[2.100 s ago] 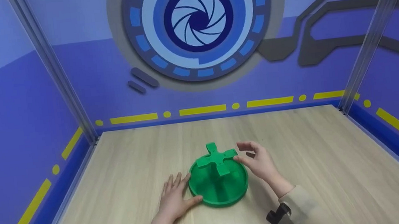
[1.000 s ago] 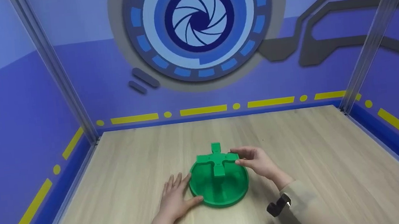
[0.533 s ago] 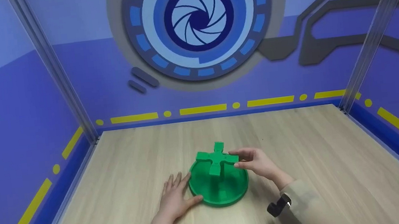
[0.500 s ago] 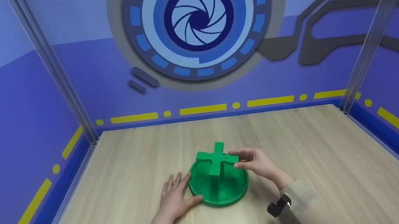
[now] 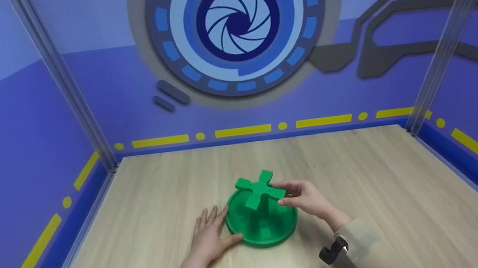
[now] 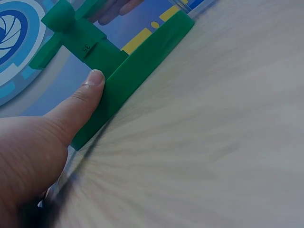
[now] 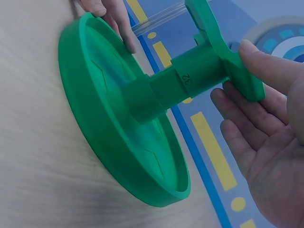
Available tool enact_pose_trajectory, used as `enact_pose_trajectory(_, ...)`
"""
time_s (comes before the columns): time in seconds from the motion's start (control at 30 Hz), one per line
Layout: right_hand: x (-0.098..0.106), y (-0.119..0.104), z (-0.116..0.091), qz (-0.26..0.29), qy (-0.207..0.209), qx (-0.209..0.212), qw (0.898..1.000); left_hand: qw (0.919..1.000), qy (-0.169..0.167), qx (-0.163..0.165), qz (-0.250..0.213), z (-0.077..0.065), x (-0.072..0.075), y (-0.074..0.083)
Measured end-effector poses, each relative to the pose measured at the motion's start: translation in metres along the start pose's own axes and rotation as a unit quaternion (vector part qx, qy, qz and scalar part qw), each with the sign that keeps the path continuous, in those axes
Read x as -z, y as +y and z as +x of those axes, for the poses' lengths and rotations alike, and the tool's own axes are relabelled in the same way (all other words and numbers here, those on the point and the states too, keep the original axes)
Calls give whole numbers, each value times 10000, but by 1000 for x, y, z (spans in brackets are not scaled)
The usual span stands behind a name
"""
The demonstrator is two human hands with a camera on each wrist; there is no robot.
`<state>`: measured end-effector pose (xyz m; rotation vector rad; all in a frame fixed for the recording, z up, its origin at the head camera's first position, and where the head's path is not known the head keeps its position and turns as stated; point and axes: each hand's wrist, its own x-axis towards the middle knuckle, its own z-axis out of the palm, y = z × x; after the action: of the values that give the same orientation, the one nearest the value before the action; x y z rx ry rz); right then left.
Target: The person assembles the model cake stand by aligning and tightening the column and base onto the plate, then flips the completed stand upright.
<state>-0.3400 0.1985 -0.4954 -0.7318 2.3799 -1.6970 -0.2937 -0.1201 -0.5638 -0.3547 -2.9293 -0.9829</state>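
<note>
A green plastic round dish (image 5: 264, 239) stands on the table with a stepped post (image 7: 168, 88) rising from its middle. Raised numbers mark the post: 32 shows in the right wrist view, 35 in the left. On top sits a green four-armed cross handle (image 5: 260, 188). My right hand (image 5: 310, 199) pinches its right arm between thumb and fingers. Around the dish's left side lies my left hand (image 5: 208, 241), fingers spread and fairly straight. Its thumb (image 6: 80, 102) touches the near rim, and the index fingertip is at the far-left rim.
The wooden table (image 5: 156, 196) is walled at the back and both sides by blue printed panels (image 5: 100, 86). Metal posts (image 5: 74, 84) stand at the back corners. A dark wrist device (image 5: 333, 250) sits at my right sleeve.
The cross handle has turned clockwise as seen from above. My right hand closed its fingers on the right arm and moved slightly towards me with it. My left hand stayed in place.
</note>
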Motion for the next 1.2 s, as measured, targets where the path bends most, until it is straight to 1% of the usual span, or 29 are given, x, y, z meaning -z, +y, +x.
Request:
enact_pose_trajectory(0.2, -6, 0, -4, 5, 153, -16, 9999, 10000, 10, -22, -50, 0, 0, 0)
enact_pose_trajectory(0.37, -13, -2, -7, -48, 381, 76, 9992, 9999, 9, -30, -111, -1, 1, 1)
enact_pose_trajectory(0.47, -17, -4, -9, -61, 513, 49, 9987, 9999, 13, -41, -114, -1, 1, 1)
enact_pose_trajectory(0.7, -29, -12, -12, -316, 913, -61, 9953, 9999, 49, -66, -113, -1, 1, 1)
enact_pose_trajectory(0.97, -46, -20, -14, -151, 1360, -42, 9906, 9999, 60, -68, -70, -1, 1, 2)
enact_pose_trajectory(1.07, -52, -22, -15, -338, 1555, -44, 9873, 9999, 61, -53, -73, -1, 1, 2)
enact_pose_trajectory(1.2, -60, -22, -15, -685, 1850, 14, 9803, 9999, 74, -56, -46, -1, 0, 1)
